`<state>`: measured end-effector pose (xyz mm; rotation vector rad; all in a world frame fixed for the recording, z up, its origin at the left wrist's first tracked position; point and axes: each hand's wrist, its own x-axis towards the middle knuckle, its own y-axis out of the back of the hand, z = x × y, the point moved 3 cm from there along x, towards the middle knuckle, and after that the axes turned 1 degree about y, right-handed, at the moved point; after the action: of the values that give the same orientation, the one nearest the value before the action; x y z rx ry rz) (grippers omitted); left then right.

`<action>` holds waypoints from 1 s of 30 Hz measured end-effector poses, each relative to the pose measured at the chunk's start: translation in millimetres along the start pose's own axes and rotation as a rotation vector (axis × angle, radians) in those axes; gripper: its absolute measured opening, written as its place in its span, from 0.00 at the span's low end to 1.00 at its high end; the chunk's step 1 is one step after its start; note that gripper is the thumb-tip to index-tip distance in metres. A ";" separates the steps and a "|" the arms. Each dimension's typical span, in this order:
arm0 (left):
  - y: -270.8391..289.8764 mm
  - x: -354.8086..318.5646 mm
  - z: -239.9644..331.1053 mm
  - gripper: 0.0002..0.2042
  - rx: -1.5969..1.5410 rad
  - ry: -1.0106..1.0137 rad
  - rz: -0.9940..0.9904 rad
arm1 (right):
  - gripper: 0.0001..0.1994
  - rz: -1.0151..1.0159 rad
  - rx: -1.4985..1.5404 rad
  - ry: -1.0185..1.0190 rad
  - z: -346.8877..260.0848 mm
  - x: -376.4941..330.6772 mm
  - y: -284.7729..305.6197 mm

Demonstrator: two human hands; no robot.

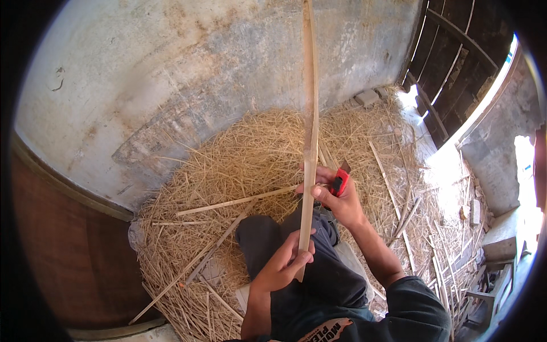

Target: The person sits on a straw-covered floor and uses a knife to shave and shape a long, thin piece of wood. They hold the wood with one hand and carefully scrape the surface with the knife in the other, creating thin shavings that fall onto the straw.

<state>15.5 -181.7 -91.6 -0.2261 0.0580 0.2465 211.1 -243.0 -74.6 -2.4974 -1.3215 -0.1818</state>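
A long split bamboo strip (pixel 309 122) stands nearly upright in front of me, its upper end running out of the top of the picture. Near the bottom end my left hand (pixel 280 268) is closed round it, thumb on the face of the strip. Higher up, my right hand (pixel 345 206) pinches the strip between thumb and fingers. That same hand also holds a red utility knife (pixel 340 181) against the palm, its dark blade out and pointing up and away from the strip. The strip's lower tip hangs over my dark trousers (pixel 330 268).
Straw (pixel 239 154) covers the floor around my legs. Loose bamboo strips lie left (pixel 228 202) and right (pixel 387 182). A stained wall (pixel 199 74) rises ahead, with a slatted wooden door (pixel 456 57) at the far right. Grey blocks (pixel 367 98) sit by the wall.
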 end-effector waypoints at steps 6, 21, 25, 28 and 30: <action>-7.0 4.0 -16.3 0.16 0.141 -0.199 0.320 | 0.27 -0.027 -0.129 0.021 -13.3 -8.8 -17.5; -2.6 -16.8 16.8 0.17 0.504 -0.122 0.537 | 0.19 -0.164 -0.999 0.545 -56.9 -29.1 -11.6; -3.2 -17.7 17.6 0.17 0.545 -0.142 0.527 | 0.19 -0.154 -1.019 0.587 -61.8 -27.7 -13.6; -2.6 -19.0 18.2 0.17 0.590 -0.120 0.533 | 0.18 -0.161 -1.028 0.581 -64.4 -28.5 -16.0; -5.2 -20.6 22.5 0.17 0.628 -0.085 0.547 | 0.18 -0.140 -1.028 0.588 -63.8 -28.8 -16.5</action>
<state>-2.5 -186.4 -66.8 0.4354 0.1096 0.7641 183.2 -277.8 -18.1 -2.6450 -1.2919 -1.8646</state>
